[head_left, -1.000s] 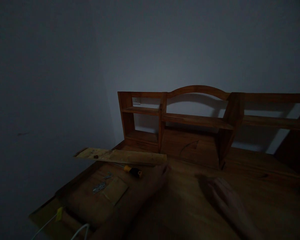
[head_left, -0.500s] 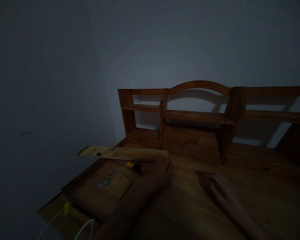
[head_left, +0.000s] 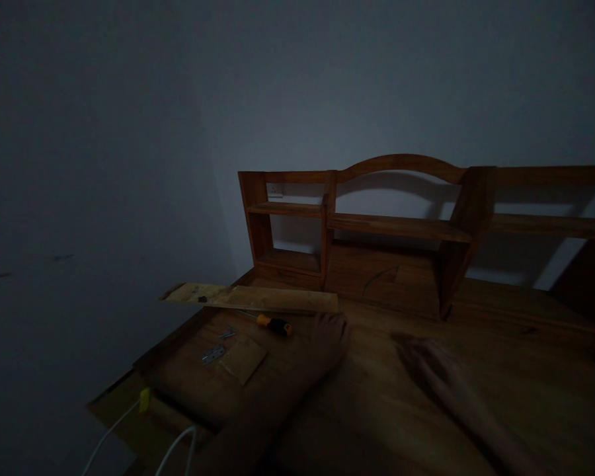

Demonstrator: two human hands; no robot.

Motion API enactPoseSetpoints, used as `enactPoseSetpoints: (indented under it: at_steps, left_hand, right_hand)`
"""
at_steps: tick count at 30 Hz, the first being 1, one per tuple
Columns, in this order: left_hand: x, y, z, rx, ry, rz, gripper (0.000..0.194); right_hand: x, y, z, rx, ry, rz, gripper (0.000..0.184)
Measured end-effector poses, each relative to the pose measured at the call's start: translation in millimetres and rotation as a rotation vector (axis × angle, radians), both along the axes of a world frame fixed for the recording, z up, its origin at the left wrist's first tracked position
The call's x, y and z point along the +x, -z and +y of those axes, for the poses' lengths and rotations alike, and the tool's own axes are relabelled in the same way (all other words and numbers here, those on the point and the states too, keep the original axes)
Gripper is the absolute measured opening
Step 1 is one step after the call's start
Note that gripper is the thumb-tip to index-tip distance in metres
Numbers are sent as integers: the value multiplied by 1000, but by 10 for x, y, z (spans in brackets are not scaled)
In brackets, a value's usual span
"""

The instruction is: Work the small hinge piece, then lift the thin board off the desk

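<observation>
My left hand [head_left: 330, 338] rests on the wooden desk, palm down, fingers slightly bent and holding nothing I can see. Its fingertips are just below the right end of a long pale wooden board [head_left: 277, 299]. To the right, my right hand [head_left: 434, 360] lies on the desk with loosely bent fingers, a gap between thumb and forefinger, and nothing visible in it. A screwdriver [head_left: 275, 324] with a black and orange handle lies left of my left hand, its shaft reaching toward the board. Small metal hinges [head_left: 213, 355], screws [head_left: 227, 332] and a flat square piece [head_left: 244, 360] lie farther left.
A wooden shelf unit [head_left: 399, 228] with an arched top rail stands along the back of the desk [head_left: 377, 410], against the wall. A white cable [head_left: 112, 426] with a yellow tag [head_left: 145, 400] hangs at the lower left. The room is dim.
The view has shifted slightly, so the desk items appear a little higher and farther right. My left hand's fingers are a bit more spread; my right hand stays nearly the same.
</observation>
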State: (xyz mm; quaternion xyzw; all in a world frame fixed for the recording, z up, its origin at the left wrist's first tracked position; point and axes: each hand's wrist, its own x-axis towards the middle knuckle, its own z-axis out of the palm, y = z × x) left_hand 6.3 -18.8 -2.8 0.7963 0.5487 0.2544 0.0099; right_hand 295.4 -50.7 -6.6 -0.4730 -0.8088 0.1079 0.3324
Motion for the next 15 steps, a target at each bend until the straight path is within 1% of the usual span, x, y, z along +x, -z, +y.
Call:
enactPoseSetpoints:
  at_steps: [3,7,15]
  left_hand:
    - [17,25,15,46,6,29,35]
    - [33,46,21,71,-37,-4,38]
    - [62,102,65,63,-72,-38,37]
  right_hand:
    - [4,-13,-2,-21,-8,3,29]
    - [24,8,13,-44,-6,17,29]
    - [3,-1,12,6,-3,8,32]
